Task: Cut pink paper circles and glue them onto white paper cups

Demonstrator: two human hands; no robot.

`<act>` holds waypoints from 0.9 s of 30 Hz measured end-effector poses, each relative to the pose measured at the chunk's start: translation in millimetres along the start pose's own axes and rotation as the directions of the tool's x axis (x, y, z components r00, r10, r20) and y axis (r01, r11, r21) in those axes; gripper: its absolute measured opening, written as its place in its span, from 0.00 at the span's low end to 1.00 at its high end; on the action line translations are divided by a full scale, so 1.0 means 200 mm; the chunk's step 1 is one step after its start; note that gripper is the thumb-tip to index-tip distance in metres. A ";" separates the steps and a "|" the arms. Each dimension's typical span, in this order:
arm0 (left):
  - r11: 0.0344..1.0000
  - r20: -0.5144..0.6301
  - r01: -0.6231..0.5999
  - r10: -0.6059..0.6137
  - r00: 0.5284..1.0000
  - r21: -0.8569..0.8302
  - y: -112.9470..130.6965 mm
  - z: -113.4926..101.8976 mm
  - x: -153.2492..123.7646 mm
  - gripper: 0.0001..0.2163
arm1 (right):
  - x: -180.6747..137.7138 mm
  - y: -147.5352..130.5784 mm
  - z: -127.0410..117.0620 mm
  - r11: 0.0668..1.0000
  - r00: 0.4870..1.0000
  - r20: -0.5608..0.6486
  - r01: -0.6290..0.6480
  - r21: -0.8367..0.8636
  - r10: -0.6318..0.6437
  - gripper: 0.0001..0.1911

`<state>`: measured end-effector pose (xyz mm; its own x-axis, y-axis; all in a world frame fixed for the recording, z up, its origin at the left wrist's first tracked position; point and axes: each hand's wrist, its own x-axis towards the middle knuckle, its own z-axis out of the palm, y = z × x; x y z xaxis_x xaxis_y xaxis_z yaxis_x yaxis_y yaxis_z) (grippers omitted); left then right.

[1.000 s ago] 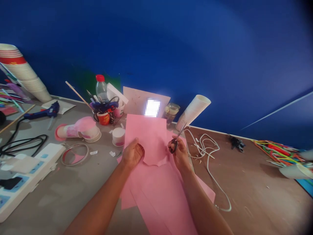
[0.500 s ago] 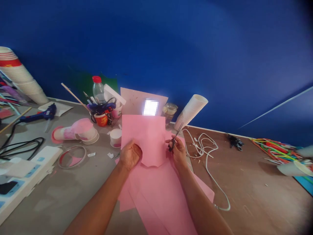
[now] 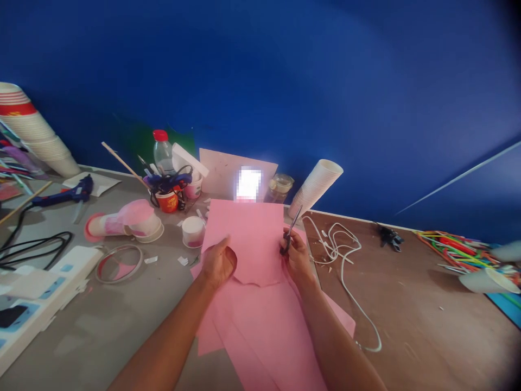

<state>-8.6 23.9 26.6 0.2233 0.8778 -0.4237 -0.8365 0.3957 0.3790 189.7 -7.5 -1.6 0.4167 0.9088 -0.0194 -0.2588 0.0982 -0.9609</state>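
My left hand (image 3: 220, 264) is closed on the left edge of a sheet of pink paper (image 3: 256, 239), its thumb on the near face and its fingers mostly behind. The sheet's lower edge is cut unevenly. At the sheet's right edge, my right hand (image 3: 299, 259) grips a pair of scissors (image 3: 289, 239), whose blades point up and slightly right. Whether the right fingers also touch the sheet, I cannot tell. Beneath both forearms lie more pink sheets (image 3: 268, 326), overlapping on the table.
A bright, blurred-out screen (image 3: 248, 183) stands behind the sheet. Leaning paper-cup stacks (image 3: 317, 187) rise near the blue wall. To the left are a cup figure (image 3: 130, 220), a tape ring (image 3: 119, 263), a glue gun (image 3: 69, 191) and a power strip (image 3: 49, 288). A white cable (image 3: 344, 266) lies right.
The held sheet has shifted slightly right and down, and its lower edge looks flatter. The scissors remain in my right hand, with the blades turned a little more upright.
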 end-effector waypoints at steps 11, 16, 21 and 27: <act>0.860 0.023 0.133 -0.165 0.986 0.492 -0.10 -0.11 0.01 0.17 | 0.02 -0.05 -0.06 0.965 0.981 -0.033 0.181 -0.192 -0.190 0.17; 0.737 -0.012 0.199 -0.250 0.968 0.645 -0.11 -0.12 -0.02 0.17 | 0.04 -0.05 -0.09 0.822 0.855 -0.264 0.275 -0.499 -0.446 0.20; 0.607 -0.012 0.202 -0.302 0.953 0.768 -0.11 -0.12 -0.05 0.15 | 0.01 -0.06 -0.06 0.701 0.836 -0.127 0.354 -0.619 -0.534 0.19; 0.505 0.067 0.160 -0.402 0.913 0.848 -0.13 -0.12 -0.07 0.17 | -0.04 -0.05 -0.01 0.667 0.906 0.233 0.420 -0.615 -0.354 0.22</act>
<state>-1.8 -5.3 2.6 0.5738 0.6605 -0.4842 0.0378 0.5693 0.8213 189.9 -15.6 7.4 0.2656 0.8829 0.3872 0.5383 0.1974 -0.8193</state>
